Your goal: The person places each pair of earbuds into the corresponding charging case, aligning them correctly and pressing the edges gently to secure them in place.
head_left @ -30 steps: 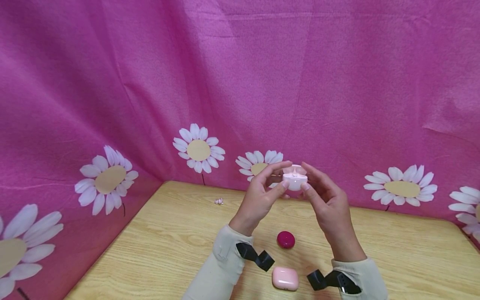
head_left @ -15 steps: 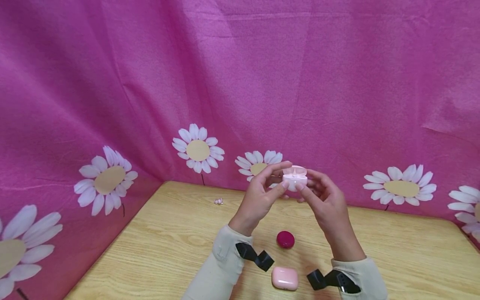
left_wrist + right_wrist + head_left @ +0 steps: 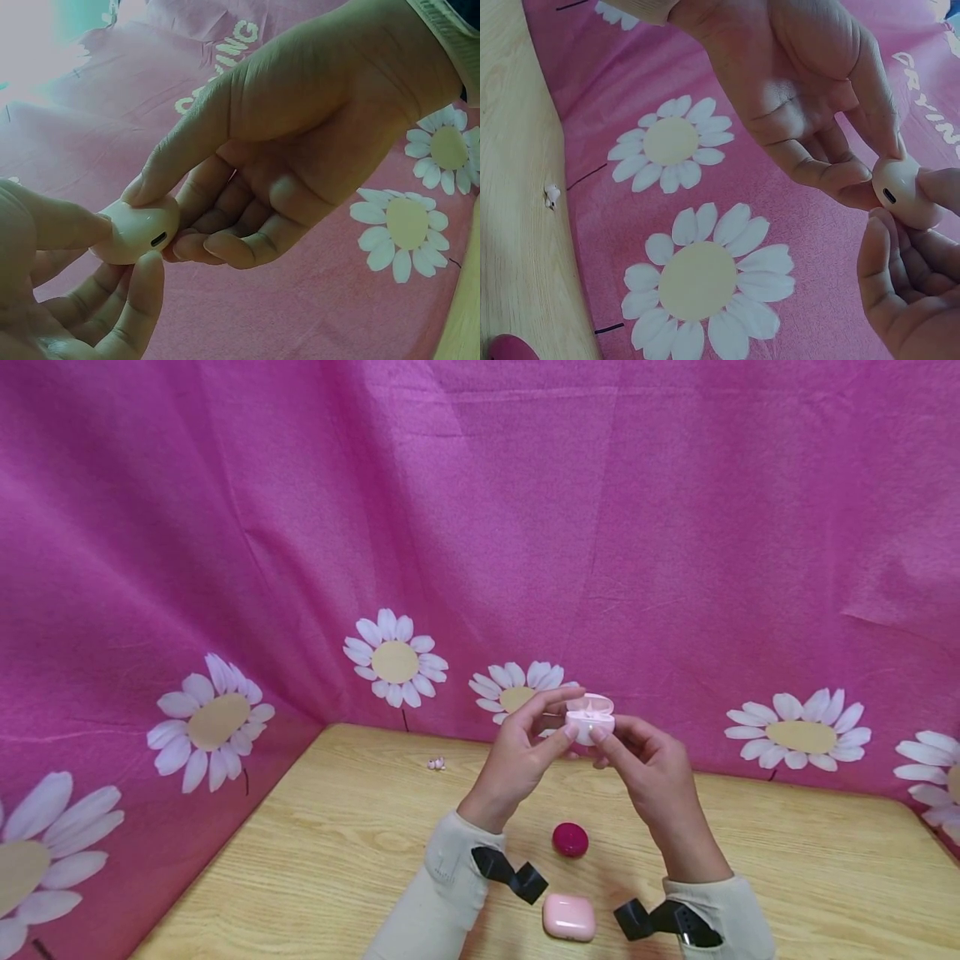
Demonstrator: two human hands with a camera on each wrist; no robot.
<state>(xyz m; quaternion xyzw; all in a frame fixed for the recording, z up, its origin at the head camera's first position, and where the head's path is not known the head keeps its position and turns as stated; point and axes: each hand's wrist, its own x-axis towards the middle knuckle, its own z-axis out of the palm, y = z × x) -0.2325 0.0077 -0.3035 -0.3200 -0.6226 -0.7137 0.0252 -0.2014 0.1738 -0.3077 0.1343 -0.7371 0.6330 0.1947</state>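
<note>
While both hands hold it up in the air above the wooden table [image 3: 337, 827], the small white earbud case [image 3: 590, 720] sits between the fingertips, just in front of the pink daisy cloth [image 3: 480, 527]. Its lid stands open at the top, and the rounded lower shell is smooth and pale, with a small dark slot on its side that shows in both wrist views. The left hand [image 3: 517, 752] pinches the case from its side, thumb below and first finger on top, with the other fingers loosely curled behind. The right hand [image 3: 648, 760] pinches the opposite side with thumb and fingertips, and its remaining fingers are bent under the case.

Under the hands the table has free surface to the left and to the right. A dark red round case [image 3: 571, 839] lies on the wood below the hands, and a pink rounded case [image 3: 569, 917] lies nearer to the person, between the two sleeves. A tiny white earbud piece [image 3: 437, 763] rests well apart, near the back edge of the table where the cloth begins. The cloth closes the table at the back and along the left edge.
</note>
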